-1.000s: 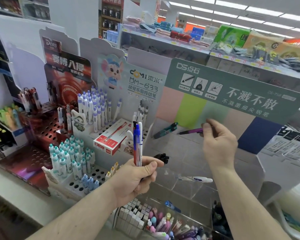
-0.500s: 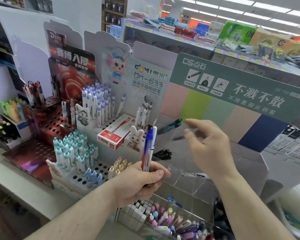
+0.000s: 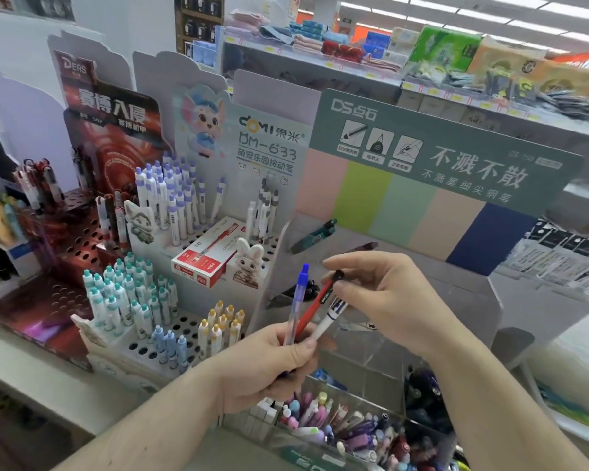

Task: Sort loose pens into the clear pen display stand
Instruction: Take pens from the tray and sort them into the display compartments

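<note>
I see a shop aisle: stocked shelves (image 3: 320, 68) run across the top of the frame under ceiling strip lights, and cardboard pen displays (image 3: 170, 232) crowd the left. The clear pen display stand (image 3: 405, 300) sits centre-right, with a teal pen (image 3: 315, 234) in its upper slot. My left hand (image 3: 269, 365), lower centre, grips three pens: blue (image 3: 296, 304), red (image 3: 315, 305) and white (image 3: 330, 317). My right hand's (image 3: 395, 300) fingers (image 3: 351, 263) curl and pinch the red pen's top end.
</note>
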Available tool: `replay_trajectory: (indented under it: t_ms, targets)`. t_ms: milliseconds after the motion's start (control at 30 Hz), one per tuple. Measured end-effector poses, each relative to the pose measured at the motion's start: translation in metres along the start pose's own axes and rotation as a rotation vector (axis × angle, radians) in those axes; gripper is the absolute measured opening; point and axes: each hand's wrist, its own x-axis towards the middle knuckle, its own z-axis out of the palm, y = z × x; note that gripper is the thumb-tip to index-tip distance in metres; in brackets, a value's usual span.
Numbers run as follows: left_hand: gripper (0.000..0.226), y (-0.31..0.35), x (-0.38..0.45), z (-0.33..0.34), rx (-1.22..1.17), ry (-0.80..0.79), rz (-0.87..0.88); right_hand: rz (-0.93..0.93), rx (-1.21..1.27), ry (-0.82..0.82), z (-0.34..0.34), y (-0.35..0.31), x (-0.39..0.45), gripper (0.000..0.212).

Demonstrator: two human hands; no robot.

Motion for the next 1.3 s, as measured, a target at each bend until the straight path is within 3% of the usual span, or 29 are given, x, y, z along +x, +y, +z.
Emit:
replay_trajectory:
  t_ms: [167,267,367,433,667,767,833,933,1000,1067,1133,1300]
  targets:
    - [0.034,0.001,0.008,0.005,-0.043,0.083,0.015,0.048,0.101,0.071,-0.008,0.013,-0.015,0.033]
    - [0.031,0.0,0.014,0.005,-0.039,0.167,0.034,-0.009,0.186,0.351,-0.029,0.022,-0.023,0.02]
    - [0.028,-0.001,0.017,0.004,-0.027,0.227,0.049,-0.014,0.191,0.684,-0.049,0.038,-0.032,0.021]
    - [0.022,-0.002,0.018,0.007,-0.011,0.234,0.048,0.046,0.126,0.787,-0.049,0.055,-0.035,0.021]
    - [0.019,-0.005,0.02,0.019,0.073,0.237,0.018,0.205,-0.253,0.569,-0.011,0.086,-0.034,0.025]
    - [0.018,-0.003,0.019,0.019,0.092,0.241,0.004,0.228,-0.269,0.454,0.002,0.092,-0.035,0.028]
    - [0.017,-0.003,0.018,0.019,0.097,0.243,0.002,0.225,-0.301,0.432,0.005,0.094,-0.036,0.03]
    - [0.016,-0.004,0.017,0.017,0.096,0.24,0.001,0.208,-0.35,0.376,0.003,0.089,-0.039,0.049]
    - [0.017,-0.005,0.016,0.016,0.09,0.221,-0.006,0.161,-0.392,0.37,0.003,0.083,-0.039,0.047]
    - [0.017,-0.005,0.014,0.014,0.082,0.174,-0.021,0.058,-0.367,0.472,0.003,0.077,-0.038,0.023]
    - [0.011,-0.005,0.013,0.013,0.076,0.111,-0.027,-0.048,-0.29,0.579,0.003,0.066,-0.036,0.027]
    - [0.012,-0.007,0.015,0.014,0.051,0.043,-0.04,-0.078,0.058,0.363,0.024,0.036,-0.033,0.041]
